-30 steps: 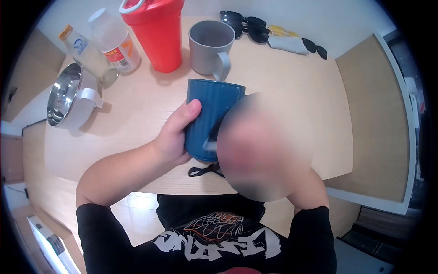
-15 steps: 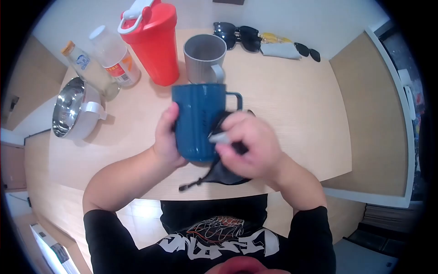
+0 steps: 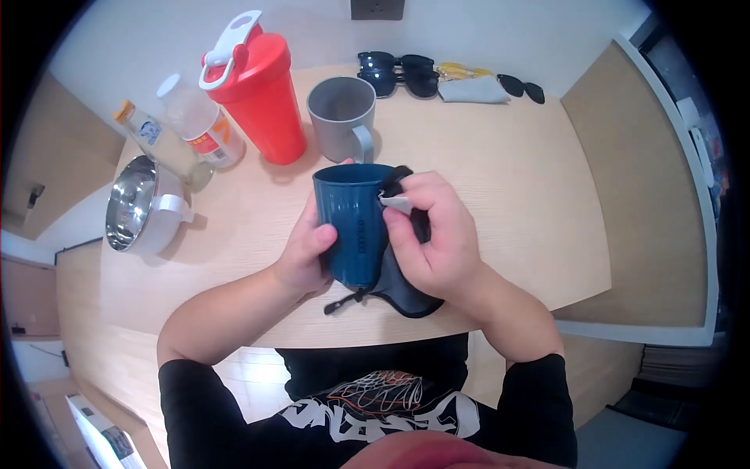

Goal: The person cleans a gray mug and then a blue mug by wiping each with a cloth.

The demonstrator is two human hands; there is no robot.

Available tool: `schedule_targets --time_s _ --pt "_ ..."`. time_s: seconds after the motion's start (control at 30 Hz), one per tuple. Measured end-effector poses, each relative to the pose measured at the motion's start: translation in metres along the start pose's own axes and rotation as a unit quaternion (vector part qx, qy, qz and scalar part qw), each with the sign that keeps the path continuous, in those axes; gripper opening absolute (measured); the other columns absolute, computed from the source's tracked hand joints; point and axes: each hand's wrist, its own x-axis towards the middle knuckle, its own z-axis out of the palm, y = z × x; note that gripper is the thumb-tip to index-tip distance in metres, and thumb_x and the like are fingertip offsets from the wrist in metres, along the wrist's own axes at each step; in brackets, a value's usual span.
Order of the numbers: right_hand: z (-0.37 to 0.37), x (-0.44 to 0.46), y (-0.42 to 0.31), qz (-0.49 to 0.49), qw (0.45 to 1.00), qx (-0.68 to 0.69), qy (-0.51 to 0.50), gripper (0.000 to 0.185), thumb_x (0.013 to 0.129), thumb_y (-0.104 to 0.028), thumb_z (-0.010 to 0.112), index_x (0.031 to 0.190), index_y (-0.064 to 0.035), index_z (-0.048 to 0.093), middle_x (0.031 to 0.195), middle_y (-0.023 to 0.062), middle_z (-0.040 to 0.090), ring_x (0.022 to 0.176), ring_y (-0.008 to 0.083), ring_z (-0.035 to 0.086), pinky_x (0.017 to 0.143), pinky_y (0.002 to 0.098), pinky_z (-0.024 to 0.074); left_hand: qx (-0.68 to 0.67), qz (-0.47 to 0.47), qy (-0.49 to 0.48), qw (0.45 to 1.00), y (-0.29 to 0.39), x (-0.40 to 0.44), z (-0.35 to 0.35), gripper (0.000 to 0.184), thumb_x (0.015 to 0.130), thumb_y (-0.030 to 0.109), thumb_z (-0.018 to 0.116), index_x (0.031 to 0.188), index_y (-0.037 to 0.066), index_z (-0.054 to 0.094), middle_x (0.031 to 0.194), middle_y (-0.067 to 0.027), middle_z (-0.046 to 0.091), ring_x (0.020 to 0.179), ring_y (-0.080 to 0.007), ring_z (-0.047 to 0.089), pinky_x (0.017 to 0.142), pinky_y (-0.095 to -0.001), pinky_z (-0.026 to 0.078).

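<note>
My left hand is wrapped round the left side of a glossy blue mug, its thumb on the front. The mug stands upright just above or on the table's near part; I cannot tell which. My right hand pinches a grey cloth with black edging at its white tag, against the mug's right side near the rim. The cloth hangs below, with a black strap end trailing left. The mug's handle is hidden behind my right hand and the cloth.
Behind the mug stands a grey mug, then a red shaker bottle. Leftward are a plastic bottle, a glass bottle and a steel-lined cup on its side. Sunglasses and a grey cloth lie at the back.
The blue mug has turned, so its handle no longer shows and its lettering faces front. My right hand has moved up with the cloth towards the rim. The view has shifted slightly.
</note>
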Motion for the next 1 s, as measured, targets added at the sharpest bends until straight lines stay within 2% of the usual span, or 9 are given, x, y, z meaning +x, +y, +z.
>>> schedule_targets --time_s 0.1,0.2,0.3,0.53,0.63,0.77,0.87,0.9,1.0 --pt "0.006 -0.004 -0.009 -0.002 0.996 -0.003 -0.087 0.019 0.076 -0.002 0.070 0.088 -0.0044 0.056 0.088 0.0130 0.059 0.079 0.0325 0.060 0.067 0.0391 0.0494 0.042 0.028 -0.001 0.999 0.005 0.000 -0.004 0.084 0.083 0.038 0.075 0.147 0.007 0.029 0.135 -0.0167 0.051 0.122 -0.0262 0.055 0.104 -0.0395 0.046" --pt "0.010 -0.008 -0.016 -0.027 0.983 0.017 -0.183 0.018 0.076 -0.002 0.070 0.085 -0.0046 0.056 0.084 0.0117 0.058 0.076 0.0318 0.060 0.067 0.0400 0.0499 0.056 -0.034 0.015 0.998 0.005 0.001 -0.019 0.085 0.084 0.058 0.064 0.142 0.001 0.037 0.132 -0.0182 0.055 0.120 -0.0306 0.058 0.106 -0.0443 0.044" --pt "0.008 -0.007 -0.016 -0.032 0.986 0.004 -0.162 0.018 0.076 -0.001 0.070 0.087 -0.0037 0.055 0.086 0.0129 0.058 0.079 0.0330 0.060 0.070 0.0407 0.0502 0.039 -0.041 0.032 0.998 0.006 0.002 -0.016 0.086 0.083 0.054 0.068 0.141 0.000 0.037 0.129 -0.0171 0.056 0.118 -0.0285 0.059 0.104 -0.0424 0.046" --pt "0.000 -0.001 -0.002 -0.024 0.999 -0.025 0.018 0.026 0.080 0.003 0.068 0.100 -0.0022 0.052 0.096 0.0167 0.058 0.086 0.0349 0.059 0.074 0.0408 0.0499 0.063 -0.026 0.008 0.998 -0.002 -0.006 0.003 0.075 0.079 0.023 0.080 0.139 0.005 0.038 0.124 -0.0112 0.056 0.113 -0.0211 0.058 0.097 -0.0347 0.050" --pt "-0.001 -0.002 -0.004 -0.005 1.000 -0.012 -0.023 0.024 0.080 0.002 0.068 0.099 -0.0019 0.052 0.096 0.0166 0.058 0.085 0.0342 0.059 0.073 0.0406 0.0493 0.073 -0.013 0.021 0.997 -0.002 -0.007 0.006 0.071 0.080 0.025 0.078 0.137 0.004 0.040 0.123 -0.0123 0.058 0.112 -0.0221 0.059 0.097 -0.0356 0.051" --pt "0.003 -0.004 -0.013 0.002 0.990 0.001 -0.143 0.017 0.081 -0.004 0.069 0.092 -0.0038 0.056 0.090 0.0139 0.059 0.080 0.0331 0.059 0.070 0.0409 0.0481 0.076 -0.015 0.017 0.997 0.002 -0.002 -0.018 0.079 0.085 0.055 0.063 0.139 0.002 0.041 0.129 -0.0179 0.057 0.118 -0.0282 0.059 0.104 -0.0422 0.047" --pt "0.001 -0.004 -0.014 0.029 0.981 0.049 -0.187 0.017 0.080 -0.004 0.069 0.091 -0.0041 0.056 0.088 0.0146 0.058 0.078 0.0333 0.058 0.069 0.0403 0.0472 0.028 -0.034 0.067 0.997 0.004 -0.004 -0.014 0.082 0.085 0.057 0.061 0.141 0.001 0.040 0.131 -0.0191 0.057 0.119 -0.0304 0.059 0.106 -0.0444 0.045" --pt "-0.006 0.001 -0.013 0.034 0.973 0.075 -0.215 0.015 0.087 -0.004 0.066 0.097 -0.0039 0.055 0.088 0.0106 0.058 0.077 0.0256 0.059 0.069 0.0354 0.0481 -0.004 -0.042 0.062 0.997 0.001 -0.005 -0.019 0.083 0.085 0.056 0.060 0.143 0.002 0.038 0.133 -0.0199 0.055 0.121 -0.0312 0.058 0.106 -0.0454 0.045" --pt "-0.009 -0.003 -0.007 0.119 0.951 0.279 0.063 0.015 0.096 -0.004 0.058 0.109 -0.0037 0.051 0.099 0.0066 0.059 0.087 0.0168 0.059 0.079 0.0304 0.0489 -0.043 -0.049 0.036 0.997 0.004 -0.003 -0.010 0.084 0.085 0.055 0.061 0.145 0.002 0.035 0.134 -0.0205 0.053 0.122 -0.0334 0.057 0.106 -0.0479 0.045"
